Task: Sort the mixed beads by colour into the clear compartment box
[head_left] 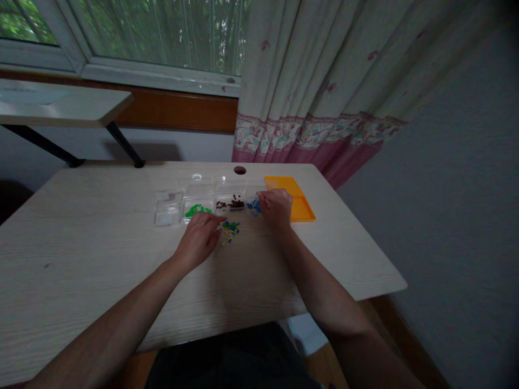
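A small heap of mixed yellow, blue and green beads (230, 231) lies on the pale wooden table (89, 243). My left hand (199, 239) rests beside the heap with its fingers pinched at the edge of it; what they hold is too small to make out. My right hand (277, 207) is curled over the clear box of blue beads (253, 205), fingertips pinched at its rim. Beside it stand a box of dark red beads (230, 203) and a box of green beads (197, 209).
More clear boxes (167, 212) stand at the left end of the row. An orange tray (298, 201) lies to the right of my right hand. A cable hole (240, 170) sits near the table's back edge. A second table (60, 105), a window and a curtain are behind.
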### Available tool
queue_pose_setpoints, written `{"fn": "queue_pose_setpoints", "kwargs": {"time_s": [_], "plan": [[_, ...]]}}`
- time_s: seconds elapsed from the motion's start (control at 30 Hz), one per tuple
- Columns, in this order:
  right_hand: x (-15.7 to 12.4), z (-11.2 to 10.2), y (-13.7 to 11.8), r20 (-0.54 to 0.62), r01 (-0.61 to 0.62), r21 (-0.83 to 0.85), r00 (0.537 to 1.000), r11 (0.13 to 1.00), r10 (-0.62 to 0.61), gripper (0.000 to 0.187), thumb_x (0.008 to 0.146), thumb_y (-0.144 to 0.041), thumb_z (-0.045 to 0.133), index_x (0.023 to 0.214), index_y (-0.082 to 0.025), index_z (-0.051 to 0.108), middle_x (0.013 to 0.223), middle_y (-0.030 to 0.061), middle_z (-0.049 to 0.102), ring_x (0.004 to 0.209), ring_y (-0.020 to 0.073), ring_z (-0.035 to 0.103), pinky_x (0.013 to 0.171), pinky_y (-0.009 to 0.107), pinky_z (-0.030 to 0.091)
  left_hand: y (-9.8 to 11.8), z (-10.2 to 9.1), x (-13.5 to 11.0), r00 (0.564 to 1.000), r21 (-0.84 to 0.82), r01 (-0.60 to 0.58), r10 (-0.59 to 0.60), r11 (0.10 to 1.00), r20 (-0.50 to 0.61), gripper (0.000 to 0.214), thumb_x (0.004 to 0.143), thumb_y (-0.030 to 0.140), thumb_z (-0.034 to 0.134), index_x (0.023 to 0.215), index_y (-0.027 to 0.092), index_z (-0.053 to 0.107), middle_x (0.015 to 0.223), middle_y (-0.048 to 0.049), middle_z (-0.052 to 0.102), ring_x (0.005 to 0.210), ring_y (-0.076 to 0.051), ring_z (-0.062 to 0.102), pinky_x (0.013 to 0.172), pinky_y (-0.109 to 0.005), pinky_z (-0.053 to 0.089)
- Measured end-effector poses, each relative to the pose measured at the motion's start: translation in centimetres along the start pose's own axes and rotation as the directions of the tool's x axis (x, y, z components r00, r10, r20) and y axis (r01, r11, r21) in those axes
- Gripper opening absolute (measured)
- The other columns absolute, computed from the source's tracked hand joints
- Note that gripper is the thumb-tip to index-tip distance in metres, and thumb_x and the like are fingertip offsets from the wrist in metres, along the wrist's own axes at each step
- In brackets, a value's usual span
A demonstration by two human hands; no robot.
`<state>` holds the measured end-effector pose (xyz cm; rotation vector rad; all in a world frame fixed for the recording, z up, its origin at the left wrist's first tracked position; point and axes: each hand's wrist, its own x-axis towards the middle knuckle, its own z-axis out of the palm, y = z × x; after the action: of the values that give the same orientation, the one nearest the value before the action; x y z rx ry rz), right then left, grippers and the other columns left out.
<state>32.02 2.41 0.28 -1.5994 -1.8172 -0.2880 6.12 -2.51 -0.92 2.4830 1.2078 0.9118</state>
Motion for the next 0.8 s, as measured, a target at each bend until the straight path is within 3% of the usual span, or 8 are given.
{"fn": "queue_pose_setpoints", "kwargs": {"time_s": [0.17,0.3,0.5,0.8], "plan": [[0.01,-0.05,-0.16,0.007,-0.004,-0.01,1.0,1.0,0.004,0.032,0.099,-0.037,0.049,0.087,-0.022,0.075,0.087,0.006,0.071,0.089,0.0227,0.054,0.083,0.037,0.031,-0.28,0.29,-0.39,0.999,0.179,-0.019,0.013,0.984,0.035,0.041,0.091,0.023,0.052,0.131,0.024,0.062,0.135,-0.0137,0.053,0.124,-0.034,0.044,0.106,-0.055,0.037],[-0.02,0.06,-0.09,0.019,0.01,-0.016,1.0,1.0,-0.01,0.031,0.098,-0.037,0.05,0.087,-0.022,0.075,0.09,0.0053,0.072,0.091,0.0225,0.055,0.083,0.037,0.031,-0.3,0.28,-0.43,0.995,0.23,-0.043,0.021,0.972,0.096,0.04,0.093,0.027,0.052,0.132,0.029,0.062,0.148,-0.0119,0.045,0.13,-0.038,0.039,0.106,-0.059,0.037],[-0.07,0.15,0.0,0.013,0.029,-0.021,1.0,0.999,-0.028,0.029,0.098,-0.036,0.051,0.088,-0.022,0.075,0.09,0.0046,0.073,0.09,0.0218,0.056,0.082,0.036,0.031,-0.24,0.12,-0.39,0.996,0.254,-0.035,0.011,0.966,0.093,0.038,0.091,0.025,0.056,0.127,0.029,0.066,0.148,-0.0101,0.046,0.13,-0.038,0.04,0.106,-0.06,0.038],[0.01,0.09,-0.06,0.037,0.018,-0.011,0.999,1.0,-0.017,0.029,0.098,-0.035,0.051,0.088,-0.022,0.075,0.086,0.0052,0.071,0.088,0.0213,0.055,0.081,0.035,0.03,-0.04,-0.49,-0.26,0.998,0.294,0.048,-0.06,0.955,0.032,0.023,0.091,0.023,0.055,0.108,0.023,0.071,0.131,-0.0118,0.056,0.126,-0.034,0.043,0.105,-0.054,0.04]]}}
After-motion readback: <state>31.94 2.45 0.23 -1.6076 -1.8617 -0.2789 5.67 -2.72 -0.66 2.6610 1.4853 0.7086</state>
